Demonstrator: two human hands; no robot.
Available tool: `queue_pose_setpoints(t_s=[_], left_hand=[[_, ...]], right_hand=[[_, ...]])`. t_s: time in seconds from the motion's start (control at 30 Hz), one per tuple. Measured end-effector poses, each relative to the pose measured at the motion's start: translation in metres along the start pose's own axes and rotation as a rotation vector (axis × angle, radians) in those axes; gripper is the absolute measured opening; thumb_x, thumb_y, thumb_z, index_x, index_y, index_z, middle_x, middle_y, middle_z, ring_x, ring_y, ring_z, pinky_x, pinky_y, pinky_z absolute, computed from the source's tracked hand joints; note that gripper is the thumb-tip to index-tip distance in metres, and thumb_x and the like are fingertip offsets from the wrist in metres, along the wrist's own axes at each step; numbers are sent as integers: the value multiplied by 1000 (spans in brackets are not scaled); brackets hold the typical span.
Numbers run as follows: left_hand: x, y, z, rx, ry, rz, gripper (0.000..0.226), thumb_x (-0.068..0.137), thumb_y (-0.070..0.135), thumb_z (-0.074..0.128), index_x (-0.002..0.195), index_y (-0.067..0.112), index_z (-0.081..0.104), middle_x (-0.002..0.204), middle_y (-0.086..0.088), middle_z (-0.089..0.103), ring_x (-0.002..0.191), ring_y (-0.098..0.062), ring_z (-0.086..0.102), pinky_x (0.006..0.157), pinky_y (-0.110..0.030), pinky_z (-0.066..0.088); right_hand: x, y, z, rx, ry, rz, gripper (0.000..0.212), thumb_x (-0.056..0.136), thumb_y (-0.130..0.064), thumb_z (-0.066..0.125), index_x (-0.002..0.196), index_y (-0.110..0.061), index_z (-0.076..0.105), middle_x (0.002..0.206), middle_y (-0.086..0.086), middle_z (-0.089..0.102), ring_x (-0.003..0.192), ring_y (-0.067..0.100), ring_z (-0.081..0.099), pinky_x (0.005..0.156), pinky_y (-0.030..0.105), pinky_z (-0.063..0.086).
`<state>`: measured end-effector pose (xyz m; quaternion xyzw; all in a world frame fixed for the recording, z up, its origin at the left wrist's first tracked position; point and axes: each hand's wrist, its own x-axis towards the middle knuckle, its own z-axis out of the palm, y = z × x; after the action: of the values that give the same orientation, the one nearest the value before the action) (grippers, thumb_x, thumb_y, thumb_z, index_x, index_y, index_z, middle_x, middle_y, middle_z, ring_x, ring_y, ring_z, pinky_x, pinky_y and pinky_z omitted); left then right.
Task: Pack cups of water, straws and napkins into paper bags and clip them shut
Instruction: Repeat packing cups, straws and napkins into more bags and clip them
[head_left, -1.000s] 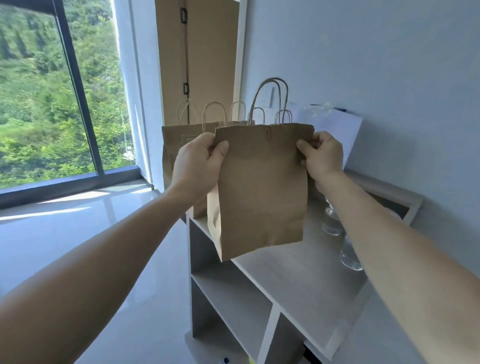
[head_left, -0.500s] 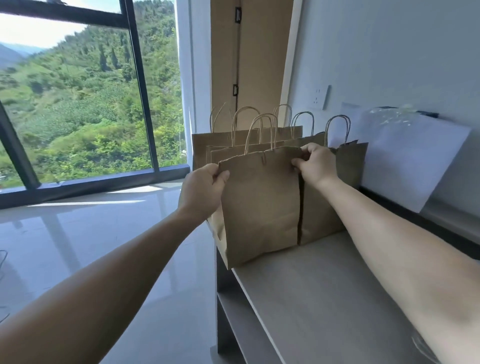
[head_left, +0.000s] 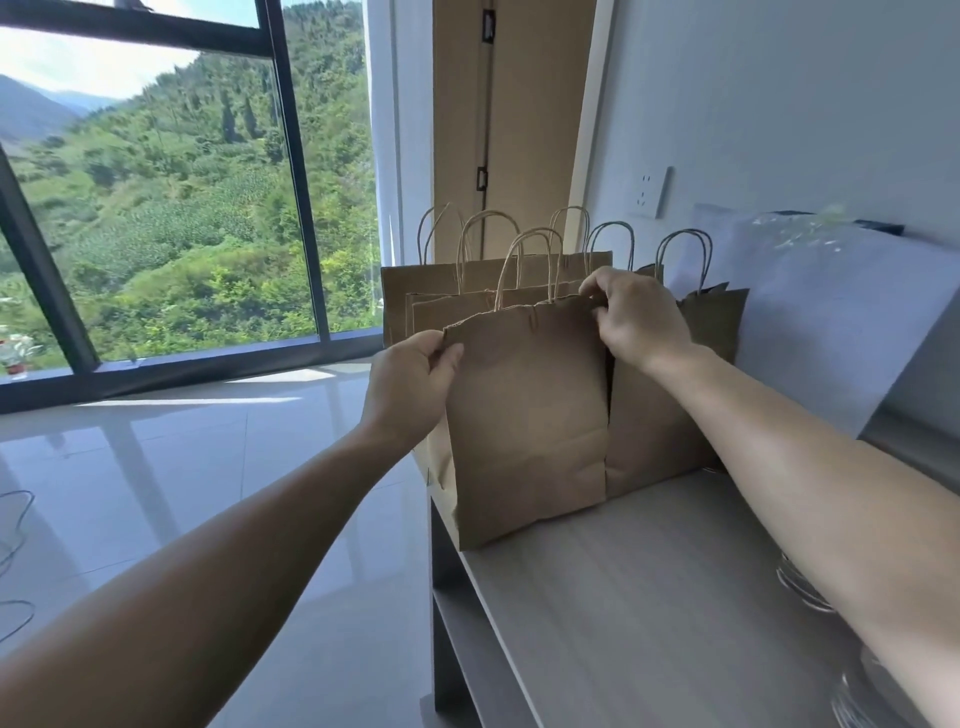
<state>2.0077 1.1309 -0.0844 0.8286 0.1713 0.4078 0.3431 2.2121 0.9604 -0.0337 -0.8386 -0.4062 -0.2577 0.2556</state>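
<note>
Table (head_left: 649, 597) with brown paper bags, the front bag (head_left: 524, 415) held by both grips.
A wide window (head_left: 156, 208) fills the left, and the pale table runs along the wall with a row of handled bags (head_left: 441, 291) at its far end. The front bag is upright at the table's left edge, touching a neighbouring bag (head_left: 654, 431) on its right. The left grip (head_left: 410, 384) pinches its top left corner and the right grip (head_left: 639, 317) pinches its top right corner. Clear cups (head_left: 800, 582) show partly behind the right forearm.
</note>
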Motion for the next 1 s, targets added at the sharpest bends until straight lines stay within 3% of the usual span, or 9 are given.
queue_pose_setpoints(t_s=[0.1,0.23,0.4,0.47,0.53,0.6,0.67,0.83,1.0], left_hand=[[1,3,3,-28,16,3,40,96,20,60,60,11,45,51,7,35,50,-9,33,47,-19,29],[-1,1,8,-53,5,-16,36,96,20,60,64,7,51,49,10,39,49,-8,34,46,-17,30],[-1,1,7,-15,-20,-33,43,94,18,60,57,20,38,44,11,35,48,-9,36,44,-18,28],[0,5,5,24,-47,-27,30,93,19,60,65,20,50,54,12,45,56,-12,46,51,-23,35],[-1,11,0,19,-83,-47,7,92,19,60,95,15,64,78,5,62,78,-21,61,66,-30,46],[-4,16,-3,14,-98,-65,42,89,22,63,129,16,54,116,-3,63,107,-24,59,87,-35,49],[-9,20,-6,98,-56,-24,67,87,29,65,146,19,36,143,-5,45,131,-26,42,108,-42,38],[-30,46,-9,273,-40,234,73,86,34,62,150,24,27,157,1,25,149,-21,11,121,-44,13],[-62,72,0,300,-244,329,73,87,37,58,151,23,27,160,1,21,151,-18,3,120,-42,5]], right_hand=[[-3,1,-3,27,9,51,28,87,0,60,110,-16,66,107,5,71,99,24,64,79,26,43],[-15,1,-5,40,4,66,27,88,-2,59,110,-16,65,108,3,70,99,24,64,83,32,49],[-27,1,-10,-42,4,79,31,89,-9,60,117,-21,65,108,0,69,106,23,57,79,32,42],[-32,-3,-14,-33,-17,73,36,89,-15,64,125,-21,63,119,0,67,116,22,54,86,34,44],[-37,-8,-20,-30,-32,64,43,89,-21,65,132,-20,58,131,0,61,126,21,49,95,36,43],[-45,-12,-28,-36,-38,58,48,89,-23,65,136,-19,55,139,1,56,131,21,45,100,36,41],[-57,-16,-36,-43,-60,75,51,90,-25,65,138,-19,52,142,1,53,133,21,43,103,37,39],[-99,-30,-59,-99,-246,187,56,91,-31,65,143,-20,46,148,3,47,136,23,39,108,40,36],[-157,-48,-91,-140,-298,321,61,90,-39,66,144,-21,44,147,3,45,135,23,40,106,40,37]])
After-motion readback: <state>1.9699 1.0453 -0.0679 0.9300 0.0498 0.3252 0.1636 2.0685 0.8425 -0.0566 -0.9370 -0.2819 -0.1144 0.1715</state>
